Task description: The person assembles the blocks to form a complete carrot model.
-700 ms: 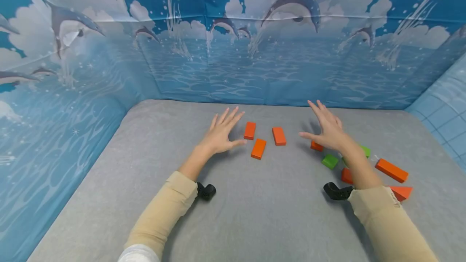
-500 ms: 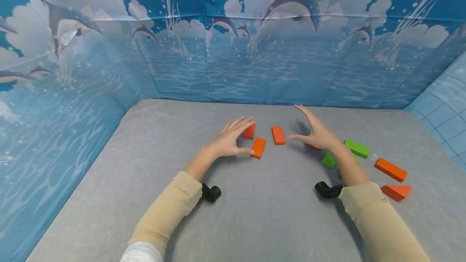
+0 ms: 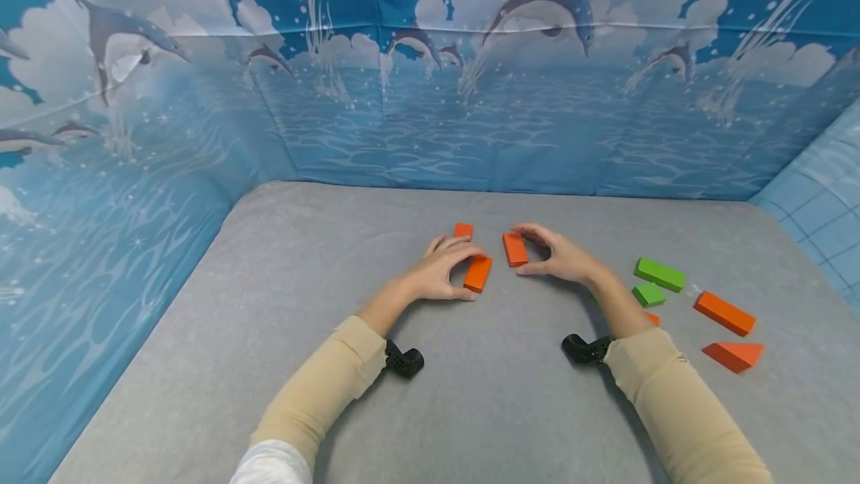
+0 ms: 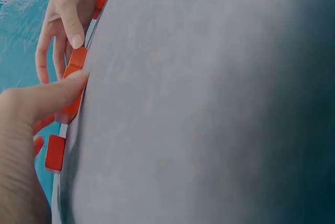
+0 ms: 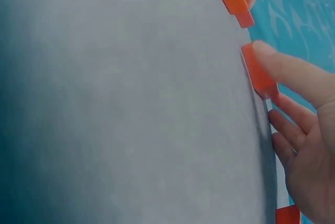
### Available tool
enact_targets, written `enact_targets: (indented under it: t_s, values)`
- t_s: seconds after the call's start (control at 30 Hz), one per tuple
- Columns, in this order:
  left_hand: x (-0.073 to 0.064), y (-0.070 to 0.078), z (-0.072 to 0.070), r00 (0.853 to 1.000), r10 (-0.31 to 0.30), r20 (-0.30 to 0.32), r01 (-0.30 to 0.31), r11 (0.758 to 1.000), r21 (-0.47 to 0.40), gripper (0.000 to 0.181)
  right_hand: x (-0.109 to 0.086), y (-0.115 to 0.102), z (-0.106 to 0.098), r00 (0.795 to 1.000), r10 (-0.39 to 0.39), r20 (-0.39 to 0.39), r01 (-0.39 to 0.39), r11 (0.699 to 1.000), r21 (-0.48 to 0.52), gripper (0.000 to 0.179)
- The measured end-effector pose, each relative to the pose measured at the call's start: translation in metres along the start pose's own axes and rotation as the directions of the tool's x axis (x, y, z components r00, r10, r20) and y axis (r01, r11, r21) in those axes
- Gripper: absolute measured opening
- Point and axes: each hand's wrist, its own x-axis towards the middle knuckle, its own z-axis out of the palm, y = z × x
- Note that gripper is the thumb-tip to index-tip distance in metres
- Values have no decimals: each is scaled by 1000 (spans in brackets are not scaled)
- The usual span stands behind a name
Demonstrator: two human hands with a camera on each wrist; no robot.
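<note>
My left hand [image 3: 440, 273] curls around an orange rectangular block [image 3: 478, 275], thumb at its near end and fingertips at its far end. In the left wrist view the thumb [image 4: 68, 89] overlaps this block. Just behind those fingers lies a second orange block [image 3: 463, 230], partly hidden. My right hand [image 3: 561, 256] pinches a third orange block [image 3: 515, 250], with the thumb at its near edge and the index finger at its far edge. The right wrist view shows the thumb [image 5: 293, 75] over that block [image 5: 260, 75]. All these blocks lie flat on the grey cloth surface [image 3: 430, 394].
Right of the right forearm lie a long green block [image 3: 661, 274], a small green block [image 3: 649, 294], a long orange block [image 3: 724, 313] and an orange triangular block [image 3: 734, 355]. Another orange block [image 3: 653, 318] is mostly hidden by that forearm. A blue dolphin-print curtain [image 3: 430, 133] rises behind.
Both hands have moved inward and down to the blocks, the left rightward and the right leftward. Their spread fingers have closed in around one orange block each.
</note>
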Motion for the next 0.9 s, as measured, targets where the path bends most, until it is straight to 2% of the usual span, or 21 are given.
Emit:
enact_targets:
  t_s: [0.2,0.37,0.5,0.7,0.9]
  values:
    - [-2,-2,1,1000,-21,15,21,1000,6,63,-3,3,1,1000,27,3,-27,999,20,64]
    - [-3,-4,2,1000,-21,12,21,1000,3,58,-6,-5,3,999,33,-5,-33,999,10,57]
    - [-3,-5,3,1000,-16,0,16,1000,6,57,-4,2,3,999,31,-12,-31,1000,1,56]
    - [-3,-6,4,1000,-20,2,20,1000,5,58,-5,1,3,999,33,-30,-34,999,-9,56]
    - [-3,-5,4,1000,-16,0,16,1000,6,58,-16,-8,3,998,-44,-38,44,999,10,51]
